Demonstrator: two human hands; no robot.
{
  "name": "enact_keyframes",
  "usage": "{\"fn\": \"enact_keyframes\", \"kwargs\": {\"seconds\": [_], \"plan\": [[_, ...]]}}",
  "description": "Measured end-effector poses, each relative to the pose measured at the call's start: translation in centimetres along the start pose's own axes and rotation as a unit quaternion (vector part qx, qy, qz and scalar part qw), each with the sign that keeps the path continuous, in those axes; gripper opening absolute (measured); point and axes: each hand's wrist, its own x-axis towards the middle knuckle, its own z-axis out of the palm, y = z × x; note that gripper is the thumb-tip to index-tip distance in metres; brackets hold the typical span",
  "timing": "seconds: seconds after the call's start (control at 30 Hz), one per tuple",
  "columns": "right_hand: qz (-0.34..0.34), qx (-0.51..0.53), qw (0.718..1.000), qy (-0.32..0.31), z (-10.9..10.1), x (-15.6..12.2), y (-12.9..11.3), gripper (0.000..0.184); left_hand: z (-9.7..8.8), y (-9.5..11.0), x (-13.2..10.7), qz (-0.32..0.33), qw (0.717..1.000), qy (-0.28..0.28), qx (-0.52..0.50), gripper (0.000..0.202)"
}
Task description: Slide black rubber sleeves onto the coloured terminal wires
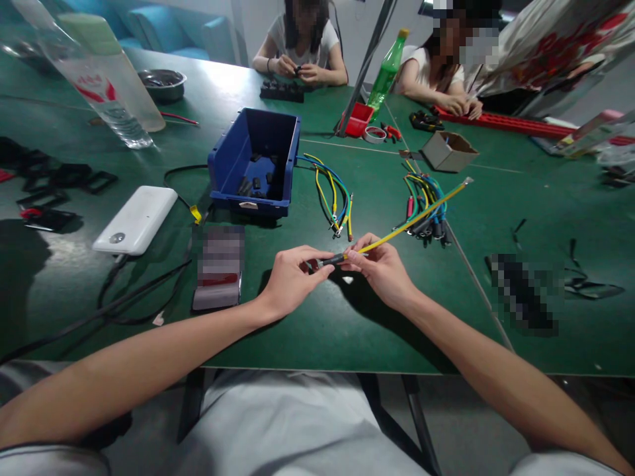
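Note:
Both hands meet above the green table (307, 330). My left hand (292, 277) pinches a small black sleeve (331, 260) at the end of a yellow wire (411, 218). My right hand (380, 264) pinches the same wire just beyond the sleeve; the wire runs up and to the right, ending in a metal tip. A loose bunch of yellow, blue and green wires (333, 198) lies just past my hands, and a second bunch with black sleeves (426, 205) lies to the right.
A blue bin (255, 162) holding small black parts stands ahead left, with a white power bank (135, 219) and black cables beside it. A clear bottle (106, 79) stands far left. Two people work across the table near a green bottle (387, 69) and a cardboard box (449, 151).

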Motion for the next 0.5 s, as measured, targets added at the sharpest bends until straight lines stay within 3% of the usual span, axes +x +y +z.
{"fn": "enact_keyframes", "kwargs": {"seconds": [0.27,0.5], "plan": [[-0.014,-0.018,1.0,0.008,-0.05,0.07,0.06,0.03,0.1,-0.26,0.04,-0.045,0.998,-0.007,-0.032,0.022],[-0.036,-0.06,0.997,0.021,-0.14,0.14,-0.65,0.032,0.1,0.2,0.33,-0.131,0.979,-0.029,-0.153,0.026]]}}
